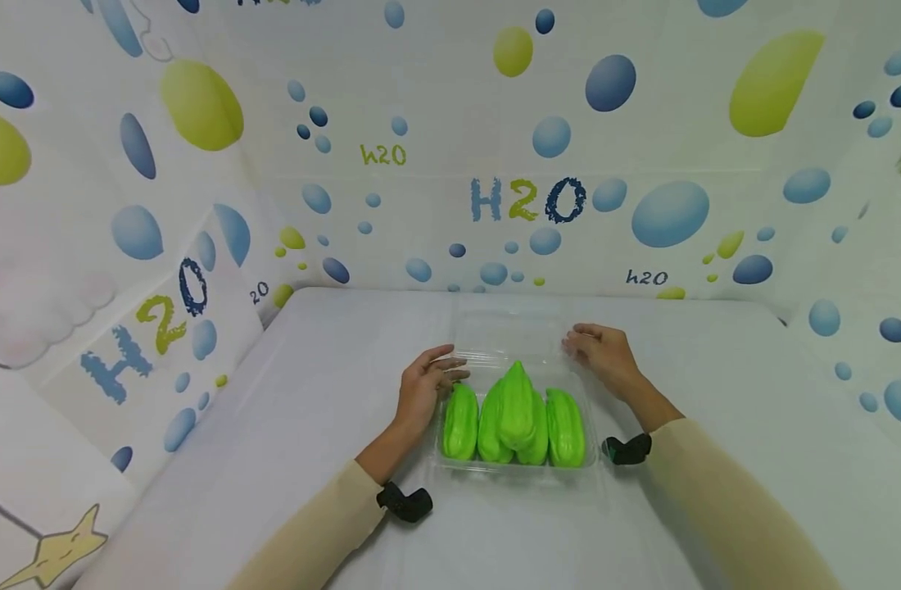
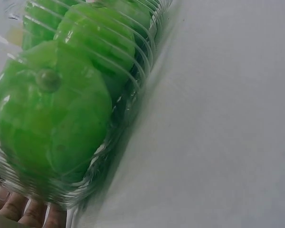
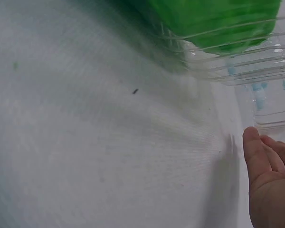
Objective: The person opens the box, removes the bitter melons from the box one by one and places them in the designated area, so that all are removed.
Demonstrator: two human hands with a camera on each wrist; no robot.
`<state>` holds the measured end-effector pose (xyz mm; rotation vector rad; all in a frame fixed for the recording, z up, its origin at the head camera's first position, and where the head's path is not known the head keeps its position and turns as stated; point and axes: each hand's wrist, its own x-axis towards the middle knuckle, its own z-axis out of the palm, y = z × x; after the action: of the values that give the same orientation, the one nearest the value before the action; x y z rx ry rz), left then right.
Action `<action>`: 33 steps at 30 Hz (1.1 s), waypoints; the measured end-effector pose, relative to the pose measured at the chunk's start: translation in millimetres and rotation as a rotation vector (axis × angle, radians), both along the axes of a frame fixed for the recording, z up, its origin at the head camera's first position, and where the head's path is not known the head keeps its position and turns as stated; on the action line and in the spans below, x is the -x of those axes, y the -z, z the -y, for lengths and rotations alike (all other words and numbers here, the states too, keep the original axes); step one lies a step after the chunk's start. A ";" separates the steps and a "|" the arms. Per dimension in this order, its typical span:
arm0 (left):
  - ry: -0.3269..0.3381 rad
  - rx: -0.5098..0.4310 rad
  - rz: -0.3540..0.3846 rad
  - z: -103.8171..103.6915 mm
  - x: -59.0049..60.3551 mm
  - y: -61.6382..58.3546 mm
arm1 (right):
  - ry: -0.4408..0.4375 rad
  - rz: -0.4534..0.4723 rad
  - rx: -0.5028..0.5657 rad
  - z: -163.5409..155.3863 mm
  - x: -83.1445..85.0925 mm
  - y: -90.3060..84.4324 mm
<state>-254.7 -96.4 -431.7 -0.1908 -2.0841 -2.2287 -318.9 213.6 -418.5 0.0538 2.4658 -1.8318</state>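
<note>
A clear plastic clamshell box (image 1: 517,473) lies on the white table in front of me, packed with several bright green ribbed vegetables (image 1: 517,406). Its clear lid (image 1: 505,332) is folded back flat behind it. My left hand (image 1: 454,365) pinches the lid's left edge near the hinge. My right hand (image 1: 574,340) pinches the lid's right edge. The left wrist view shows the vegetables (image 2: 52,118) close up behind the ribbed box wall (image 2: 137,71), with my fingers (image 2: 19,209) below. In the right wrist view my right hand (image 3: 268,166) reaches up to the clear lid (image 3: 270,104).
The white cloth-covered table (image 1: 716,393) is walled in at the back and both sides by sheets printed with blue and green bubbles (image 1: 524,164). Black wrist cameras (image 1: 405,501) sit on both beige sleeves.
</note>
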 end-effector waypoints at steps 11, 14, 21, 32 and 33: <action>0.009 -0.022 0.016 -2.3 -1.0 0.7 | -0.013 0.017 0.001 -1.2 -6.2 8.8; 0.005 -0.019 0.013 -3.1 -0.8 0.7 | -0.012 0.019 0.007 -1.2 -7.6 6.8; -0.006 -0.024 0.015 -4.1 0.4 -0.2 | 0.120 0.007 0.078 -1.6 -13.4 -4.5; -0.022 -0.022 0.017 -3.1 -2.5 -2.6 | 0.258 -0.047 0.036 -3.5 -39.5 -21.9; -0.024 -0.023 0.016 -2.7 -3.2 -3.0 | 0.249 -0.054 0.028 -2.4 -42.8 -23.5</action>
<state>-251.5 -93.7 -428.7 -0.1464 -2.0563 -2.2465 -276.1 216.0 -395.0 0.3288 2.5697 -1.9853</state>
